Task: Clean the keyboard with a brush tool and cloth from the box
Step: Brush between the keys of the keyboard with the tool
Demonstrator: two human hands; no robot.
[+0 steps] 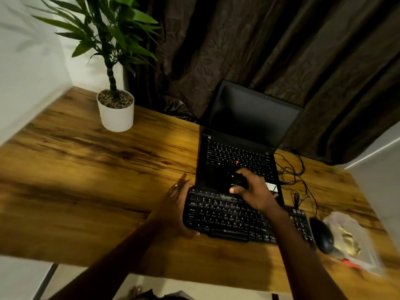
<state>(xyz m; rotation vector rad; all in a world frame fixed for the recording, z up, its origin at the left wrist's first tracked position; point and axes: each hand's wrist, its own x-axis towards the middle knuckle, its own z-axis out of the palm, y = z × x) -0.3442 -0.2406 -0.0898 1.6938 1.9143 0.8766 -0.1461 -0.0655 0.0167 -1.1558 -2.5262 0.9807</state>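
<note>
Two bare forearms [121, 252] reached up from the near edge of the wooden desk [86, 169]. The left hand [177, 204] clasped the left end of the black keyboard [227, 219], fingers hooked over its far edge and thumb on the near edge. The keyboard lay just in front of an open laptop [238, 152] with a dark screen. The right hand [253, 189] hovered over the keyboard's top row, thumb and curled fingers clenched round a small black tool [238, 180], too dark against the laptop for me to make out its shape. A black mouse [322, 234] sat just beside the keyboard's right end, and next to it a clear box [355, 234], blurred, with something yellow inside. Thin cables [296, 169] trailed to the laptop's right. A white plant pot [115, 113] stood well apart at the far left, before a brown curtain [259, 40].
</note>
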